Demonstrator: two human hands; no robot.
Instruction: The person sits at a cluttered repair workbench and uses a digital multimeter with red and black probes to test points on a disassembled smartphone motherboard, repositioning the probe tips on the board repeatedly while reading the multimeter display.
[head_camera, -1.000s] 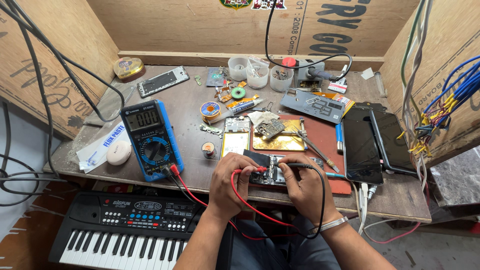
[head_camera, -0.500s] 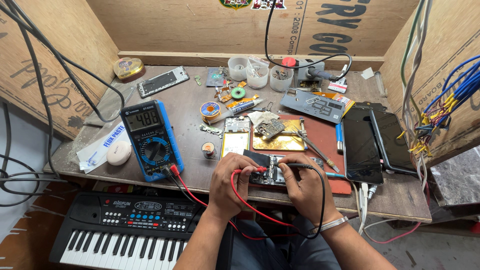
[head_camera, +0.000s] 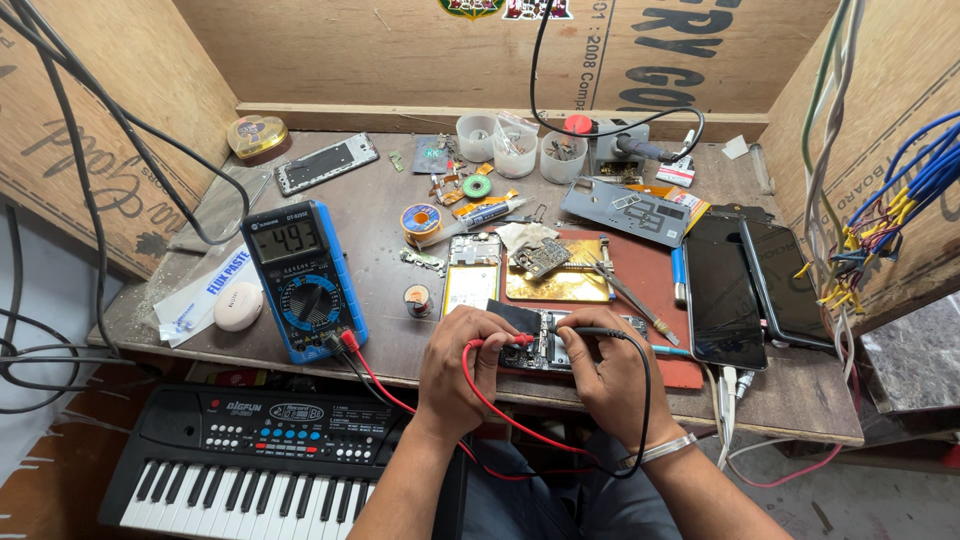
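The circuit board (head_camera: 560, 345) is mostly covered by the left hand (head_camera: 462, 372) and right hand (head_camera: 608, 378), so where the red probe (head_camera: 510, 341) and black probe (head_camera: 580, 331) tips touch it cannot be told. The keyboard (head_camera: 250, 450) runs off the bottom edge. Contents of the small cups (head_camera: 515, 150) are too small to identify. The tabletop (head_camera: 380, 210) front edge hides behind both forearms.

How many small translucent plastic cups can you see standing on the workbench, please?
3, in a row at the back of the bench: left cup, middle cup, right cup. Clutter may hide others.
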